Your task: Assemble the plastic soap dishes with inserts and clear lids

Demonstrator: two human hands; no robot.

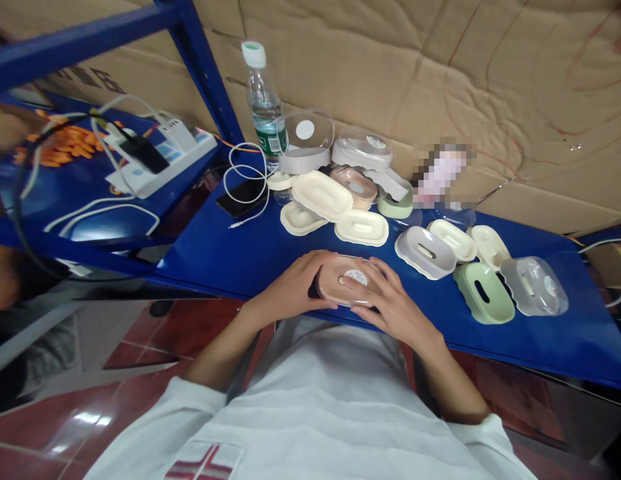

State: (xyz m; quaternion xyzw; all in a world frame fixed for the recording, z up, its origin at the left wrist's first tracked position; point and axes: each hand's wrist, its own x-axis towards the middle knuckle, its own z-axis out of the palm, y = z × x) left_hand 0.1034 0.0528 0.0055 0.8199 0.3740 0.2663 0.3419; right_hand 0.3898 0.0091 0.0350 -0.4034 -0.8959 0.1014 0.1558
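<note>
Both hands grip a pinkish-brown soap box [333,281] at the front edge of the blue table. It has a clear lid with a round white label [355,277]. My left hand [303,280] wraps its left side. On the right, my right hand [387,290] holds the rim, fingers lying across the lid. Beyond them lie cream soap trays [322,195] and another cream tray [361,229]. To the right sit a grey soap box [425,252], a green one [485,293] and a lidded grey one [534,285].
A water bottle [264,107] stands at the back near a phone [241,197] with a white cable. Lidded boxes [363,152] pile against the cardboard wall [390,67]. At left, a blue rack post [200,73] rises beside a power strip [160,167] and orange pieces [70,140].
</note>
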